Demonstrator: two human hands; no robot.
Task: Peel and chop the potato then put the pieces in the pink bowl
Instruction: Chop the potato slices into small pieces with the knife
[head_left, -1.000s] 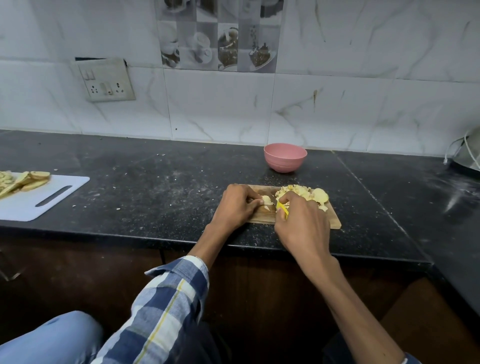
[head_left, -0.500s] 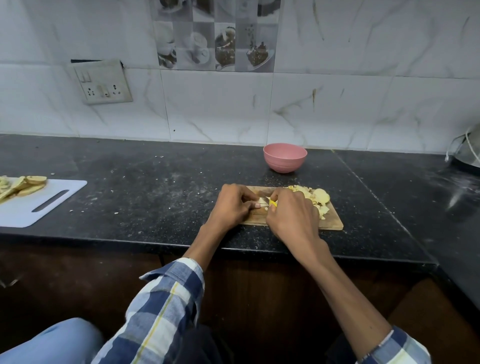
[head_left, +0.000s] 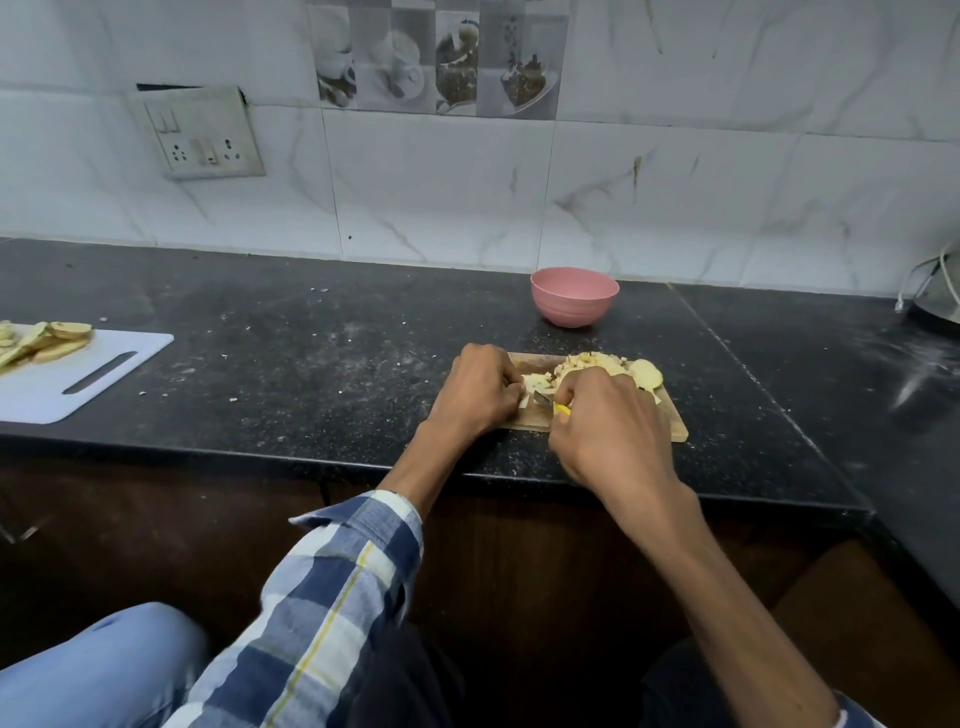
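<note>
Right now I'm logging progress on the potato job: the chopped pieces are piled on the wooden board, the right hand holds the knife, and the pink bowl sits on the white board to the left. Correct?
Not quite. The head view shows the pink bowl on the black counter just behind the wooden board, not on the white board. The rest holds: the chopped pieces are piled on the wooden board and the right hand holds the knife.
</note>
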